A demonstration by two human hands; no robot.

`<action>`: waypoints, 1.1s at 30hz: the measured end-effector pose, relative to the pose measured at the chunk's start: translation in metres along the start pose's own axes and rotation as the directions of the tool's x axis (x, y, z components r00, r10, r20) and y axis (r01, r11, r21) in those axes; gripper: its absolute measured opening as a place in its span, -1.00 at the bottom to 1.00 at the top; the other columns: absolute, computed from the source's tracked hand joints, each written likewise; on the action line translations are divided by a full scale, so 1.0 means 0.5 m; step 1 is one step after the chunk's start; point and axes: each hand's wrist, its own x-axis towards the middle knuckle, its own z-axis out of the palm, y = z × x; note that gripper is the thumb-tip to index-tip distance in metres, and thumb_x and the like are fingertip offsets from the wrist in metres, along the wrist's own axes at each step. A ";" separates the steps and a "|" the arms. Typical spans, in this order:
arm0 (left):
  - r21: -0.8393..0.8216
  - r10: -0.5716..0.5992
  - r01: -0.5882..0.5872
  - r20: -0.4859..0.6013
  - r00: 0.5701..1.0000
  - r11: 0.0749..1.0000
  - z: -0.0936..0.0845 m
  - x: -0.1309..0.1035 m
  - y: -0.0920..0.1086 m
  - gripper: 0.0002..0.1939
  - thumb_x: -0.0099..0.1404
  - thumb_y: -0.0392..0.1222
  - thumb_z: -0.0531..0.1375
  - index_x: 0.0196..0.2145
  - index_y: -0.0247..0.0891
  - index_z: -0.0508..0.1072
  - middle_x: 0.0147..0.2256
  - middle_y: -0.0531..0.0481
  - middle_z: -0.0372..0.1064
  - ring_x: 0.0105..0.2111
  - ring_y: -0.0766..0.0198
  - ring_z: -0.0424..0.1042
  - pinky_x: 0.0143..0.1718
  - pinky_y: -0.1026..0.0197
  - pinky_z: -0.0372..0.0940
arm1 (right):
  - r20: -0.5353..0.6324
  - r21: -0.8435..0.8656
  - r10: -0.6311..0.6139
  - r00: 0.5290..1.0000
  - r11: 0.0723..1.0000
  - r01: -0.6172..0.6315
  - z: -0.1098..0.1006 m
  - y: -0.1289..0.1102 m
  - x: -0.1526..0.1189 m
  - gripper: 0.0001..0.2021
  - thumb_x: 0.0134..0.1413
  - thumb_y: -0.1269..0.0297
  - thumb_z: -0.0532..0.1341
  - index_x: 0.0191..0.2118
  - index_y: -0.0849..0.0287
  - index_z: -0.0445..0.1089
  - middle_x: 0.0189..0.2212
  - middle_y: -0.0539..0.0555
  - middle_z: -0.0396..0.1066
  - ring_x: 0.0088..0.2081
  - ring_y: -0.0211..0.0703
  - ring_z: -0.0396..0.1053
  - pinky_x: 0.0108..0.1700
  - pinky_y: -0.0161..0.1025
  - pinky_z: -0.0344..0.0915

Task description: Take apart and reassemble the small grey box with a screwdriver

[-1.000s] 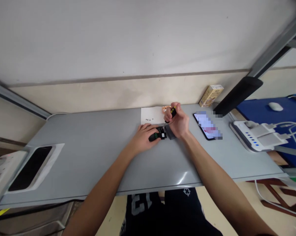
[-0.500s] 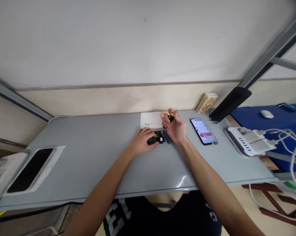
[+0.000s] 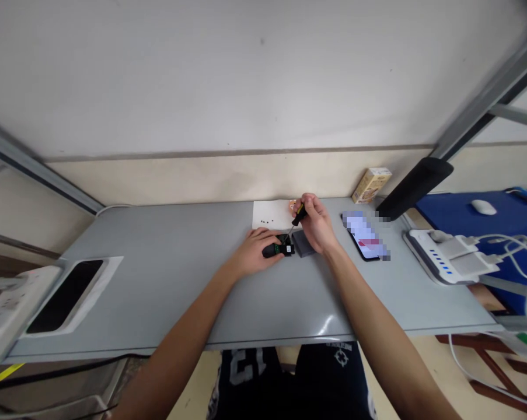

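My left hand (image 3: 255,252) is closed around a small black device (image 3: 272,251) with green circuitry showing, pressing it to the grey table. In my right hand (image 3: 318,220) is a screwdriver (image 3: 299,217) with a black and yellow handle, its shaft slanting down to the left. Its tip reaches the device's upper part; whether it sits in a screw I cannot tell. Just right of the device lies a flat dark grey block (image 3: 304,244), partly behind my right wrist. Several tiny dark screw-like bits (image 3: 267,221) rest on a white sheet (image 3: 267,210) behind the device.
A lit phone (image 3: 363,236) lies to the right, with a power strip (image 3: 442,256) and white cables beyond it. A small carton (image 3: 372,185) and a black cylinder (image 3: 414,186) stand at the back right. On the far left are a dark phone (image 3: 66,294) and a white power strip (image 3: 16,309).
My right hand has tilted the screwdriver, so its handle and shaft now show more plainly. The left hand keeps its hold on the device. The whole view has shifted slightly.
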 end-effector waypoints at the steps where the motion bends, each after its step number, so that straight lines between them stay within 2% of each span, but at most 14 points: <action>1: 0.001 0.003 -0.003 0.001 1.000 1.000 0.000 0.000 0.000 -0.81 0.35 -0.02 0.29 -0.12 -0.09 0.53 0.19 0.01 0.42 0.15 0.06 0.35 0.22 -0.09 0.16 | 0.003 0.007 0.010 1.000 1.000 -0.010 -0.004 -0.001 0.001 -0.72 0.21 -0.04 0.28 -0.28 0.05 0.34 -0.34 0.01 0.28 -0.32 -0.20 0.26 -0.19 -0.23 0.32; 6: 0.016 -0.002 0.002 -0.006 1.000 1.000 0.000 -0.001 0.001 -0.81 0.37 -0.02 0.28 -0.11 -0.08 0.53 0.18 0.02 0.43 0.15 0.07 0.35 0.21 -0.08 0.17 | 0.045 0.053 0.053 0.998 0.997 -0.056 -0.018 -0.013 0.001 -0.78 0.21 0.05 0.28 -0.28 0.09 0.42 -0.30 0.06 0.30 -0.25 -0.14 0.30 -0.12 -0.16 0.35; 10: 0.014 -0.004 0.004 0.000 1.000 1.000 -0.002 -0.001 0.002 -0.82 0.37 -0.02 0.28 -0.12 -0.08 0.52 0.18 0.03 0.43 0.13 0.08 0.38 0.20 -0.07 0.18 | 0.090 0.086 0.097 0.991 0.991 -0.104 -0.014 -0.017 -0.002 -0.79 0.23 0.05 0.25 -0.23 0.08 0.42 -0.37 0.03 0.21 -0.31 -0.15 0.26 -0.14 -0.15 0.35; 15: 0.004 -0.010 0.010 0.002 1.000 1.000 -0.001 0.000 0.001 -0.81 0.35 -0.04 0.29 -0.11 -0.07 0.53 0.18 0.02 0.43 0.15 0.06 0.38 0.21 -0.09 0.18 | -0.059 0.132 0.043 0.997 0.991 -0.035 0.004 -0.008 -0.007 -0.72 0.30 -0.08 0.15 -0.28 0.01 0.25 -0.47 -0.03 0.05 -0.44 -0.17 0.16 -0.31 -0.20 0.32; 17: 0.001 -0.013 0.013 0.000 1.000 1.000 -0.001 0.000 0.001 -0.81 0.34 -0.05 0.30 -0.10 -0.07 0.54 0.18 0.03 0.43 0.15 0.06 0.38 0.22 -0.09 0.17 | -0.083 0.127 0.030 0.996 0.992 -0.019 0.008 -0.005 -0.009 -0.70 0.29 -0.07 0.16 -0.31 0.02 0.20 -0.50 -0.05 0.00 -0.47 -0.18 0.13 -0.35 -0.22 0.30; 20: -0.001 -0.007 0.007 0.003 1.000 1.000 -0.002 -0.001 0.001 -0.82 0.34 -0.05 0.30 -0.11 -0.07 0.54 0.18 0.03 0.44 0.14 0.06 0.38 0.22 -0.09 0.18 | -0.061 0.114 0.053 0.997 0.992 -0.045 0.004 -0.003 -0.008 -0.72 0.22 -0.02 0.26 -0.29 0.01 0.20 -0.46 -0.04 0.11 -0.41 -0.18 0.22 -0.30 -0.22 0.34; 24: 0.007 0.006 -0.007 0.005 1.000 1.000 -0.004 -0.001 -0.001 -0.83 0.36 -0.03 0.29 -0.12 -0.08 0.53 0.17 0.04 0.44 0.13 0.06 0.39 0.19 -0.08 0.18 | -0.032 0.109 0.083 0.996 0.991 -0.079 -0.012 -0.005 -0.002 -0.68 0.10 -0.01 0.38 -0.25 0.01 0.27 -0.27 0.00 0.31 -0.23 -0.17 0.34 -0.18 -0.18 0.38; 26: 0.010 0.012 -0.012 0.001 1.000 1.000 -0.003 0.000 -0.004 -0.83 0.35 -0.03 0.30 -0.14 -0.08 0.52 0.17 0.05 0.44 0.13 0.07 0.39 0.19 -0.07 0.17 | 0.003 0.105 0.088 0.996 0.991 -0.088 -0.016 -0.008 0.000 -0.70 0.13 -0.03 0.36 -0.25 0.03 0.31 -0.27 0.02 0.31 -0.23 -0.16 0.33 -0.17 -0.18 0.38; 29: 0.006 0.017 -0.017 0.006 1.000 1.000 -0.002 0.000 -0.008 -0.82 0.36 -0.01 0.30 -0.14 -0.09 0.52 0.18 0.05 0.44 0.13 0.08 0.39 0.19 -0.05 0.18 | 0.067 0.097 0.120 0.991 0.987 -0.126 -0.008 -0.013 -0.003 -0.70 0.21 -0.08 0.27 -0.27 0.05 0.32 -0.36 0.02 0.23 -0.32 -0.16 0.27 -0.22 -0.16 0.37; 33: -0.013 0.026 -0.026 0.030 0.999 1.000 0.000 0.000 -0.011 -0.79 0.40 0.03 0.26 -0.09 -0.08 0.52 0.20 0.03 0.42 0.16 0.08 0.37 0.21 -0.04 0.17 | 0.060 0.112 0.109 0.992 0.987 -0.115 0.015 -0.018 -0.013 -0.69 0.27 -0.10 0.19 -0.29 0.03 0.28 -0.47 -0.03 0.09 -0.45 -0.19 0.15 -0.32 -0.20 0.28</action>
